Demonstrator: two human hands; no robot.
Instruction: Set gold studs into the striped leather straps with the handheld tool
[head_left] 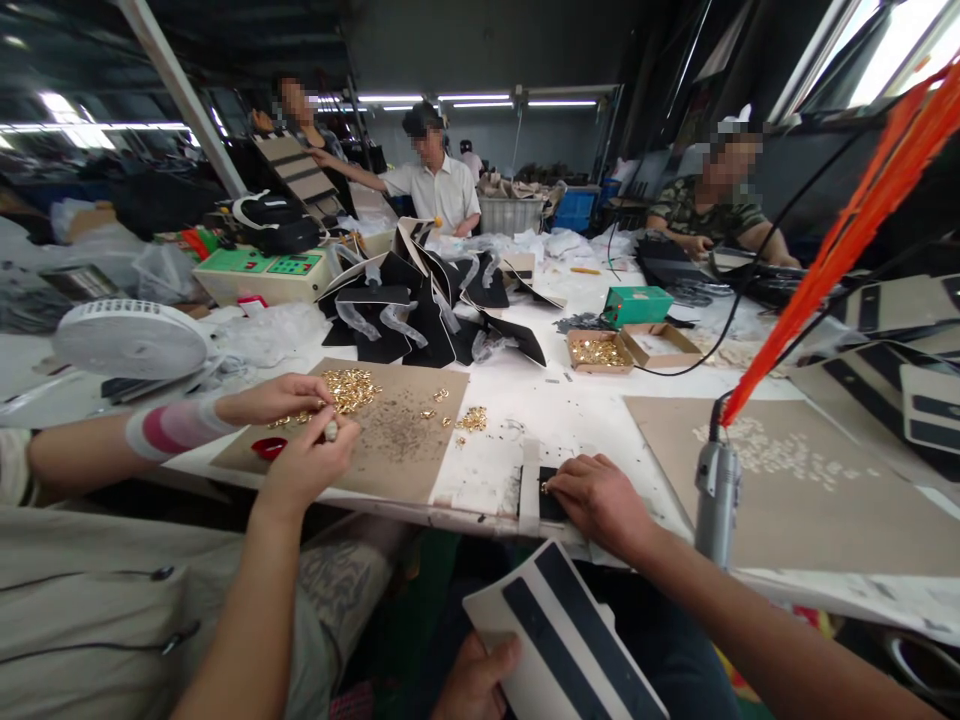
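Observation:
Low in the picture, my left hand (474,682) is closed on the edge of a cream panel with black stripes (562,640), held above my lap. My right hand (600,500) reaches onto the white table (525,400). Its fingertips pinch a small gold fitting (544,488) against a black pad (541,494) at the table's near edge. More gold fittings (472,420) lie loose a little beyond the pad.
A co-worker on my left has both hands (300,440) over a brown sheet (405,440) strewn with gold fittings. A grey tool (716,500) with an orange hose stands at my right. Boxes of fittings (600,352), black pieces (420,310) and other seated people lie beyond.

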